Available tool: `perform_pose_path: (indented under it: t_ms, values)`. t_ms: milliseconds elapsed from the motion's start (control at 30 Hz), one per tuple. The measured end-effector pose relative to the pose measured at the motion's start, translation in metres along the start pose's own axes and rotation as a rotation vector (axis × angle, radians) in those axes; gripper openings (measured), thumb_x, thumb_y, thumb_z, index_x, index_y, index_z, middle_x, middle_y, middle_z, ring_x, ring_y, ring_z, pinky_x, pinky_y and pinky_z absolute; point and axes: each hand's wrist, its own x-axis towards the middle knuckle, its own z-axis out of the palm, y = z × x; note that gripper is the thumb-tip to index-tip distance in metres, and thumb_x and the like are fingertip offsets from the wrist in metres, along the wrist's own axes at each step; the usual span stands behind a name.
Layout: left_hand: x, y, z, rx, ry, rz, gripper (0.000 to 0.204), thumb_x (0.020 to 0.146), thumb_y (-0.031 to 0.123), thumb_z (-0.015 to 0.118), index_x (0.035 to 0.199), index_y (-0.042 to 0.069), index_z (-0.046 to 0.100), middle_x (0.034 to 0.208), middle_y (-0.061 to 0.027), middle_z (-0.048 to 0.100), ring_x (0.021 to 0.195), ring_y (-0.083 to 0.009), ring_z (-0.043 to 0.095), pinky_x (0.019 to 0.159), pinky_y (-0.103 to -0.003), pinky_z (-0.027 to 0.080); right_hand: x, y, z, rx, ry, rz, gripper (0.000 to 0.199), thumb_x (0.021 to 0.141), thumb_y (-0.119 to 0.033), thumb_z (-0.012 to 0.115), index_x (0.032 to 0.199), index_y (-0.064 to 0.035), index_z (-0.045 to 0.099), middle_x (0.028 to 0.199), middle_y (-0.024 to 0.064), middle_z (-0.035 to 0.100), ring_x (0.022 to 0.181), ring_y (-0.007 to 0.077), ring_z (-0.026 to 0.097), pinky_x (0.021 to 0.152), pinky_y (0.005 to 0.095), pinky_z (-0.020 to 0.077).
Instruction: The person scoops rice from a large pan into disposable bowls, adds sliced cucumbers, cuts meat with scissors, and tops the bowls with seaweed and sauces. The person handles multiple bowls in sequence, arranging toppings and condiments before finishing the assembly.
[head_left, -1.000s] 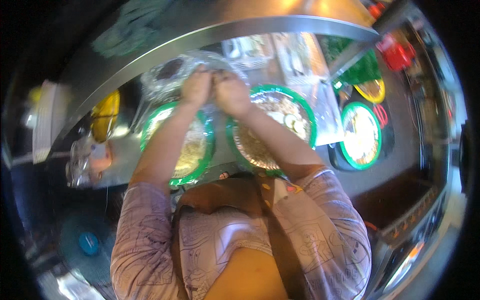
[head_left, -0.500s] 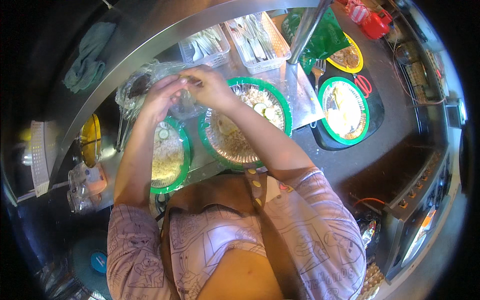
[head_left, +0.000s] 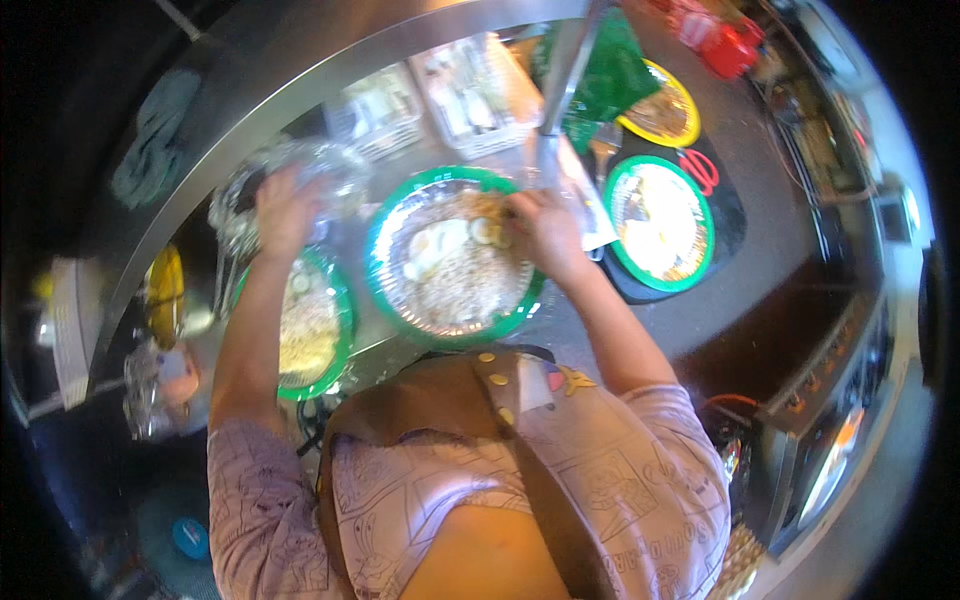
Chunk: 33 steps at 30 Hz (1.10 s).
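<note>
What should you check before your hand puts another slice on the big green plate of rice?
1. Right hand is over the middle plate: ok.
2. Slices lie on the rice, inside the rim: ok.
3. Left hand is at the clear plastic bag: ok.
4. A slice is held in the left hand: cannot tell.
5. Left plate sits flat on the counter, beside the middle plate: ok.
6. Right hand's grip holds a slice: cannot tell.

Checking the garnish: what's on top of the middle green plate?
The middle green plate holds rice with pale round slices; the right hand covers its far right edge.
</note>
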Motion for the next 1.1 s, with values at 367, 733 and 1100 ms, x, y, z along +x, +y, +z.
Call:
perform_pose_path:
  t_ms: [367, 733, 1100]
  values:
    - [-0.048, 0.024, -0.032, -0.218, 0.259, 0.064, 0.049, 0.074, 0.009, 0.063, 0.122, 0.02, 0.062, 0.125, -0.0102, 0.057, 0.114, -0.0287, 0.053, 0.096, -0.046, 0.042, -0.068, -0.029, -0.02, -0.017, 0.284, 0.059, 0.034, 0.081, -0.005, 0.066, 0.115, -0.0014, 0.062, 0.113, 0.0219, 0.06, 0.106, 0.0383, 0.057, 0.091, 0.043, 0.0462]
    - [-0.14, -0.141, 0.03, -0.34, -0.236, -0.81, 0.06, 0.082, 0.022, 0.06, 0.138, 0.007, 0.045, 0.133, -0.021, 0.053, 0.122, -0.0312, 0.053, 0.104, -0.039, 0.041, -0.124, -0.144, -0.024, 0.121, 0.215, 0.004, 0.036, 0.077, -0.003, 0.068, 0.113, -0.0025, 0.061, 0.11, 0.018, 0.061, 0.101, 0.0373, 0.059, 0.089, 0.0417, 0.0471]
    - [-0.18, -0.067, -0.043, -0.468, 0.214, -0.607, 0.052, 0.086, 0.014, 0.062, 0.134, 0.001, 0.046, 0.1, -0.0237, 0.059, 0.082, -0.0338, 0.059, 0.075, -0.043, 0.048, -0.164, -0.134, -0.084, 0.18, 0.113, 0.241, 0.031, 0.083, -0.014, 0.068, 0.113, -0.0065, 0.063, 0.105, 0.0116, 0.064, 0.096, 0.0283, 0.062, 0.092, 0.0441, 0.0451]
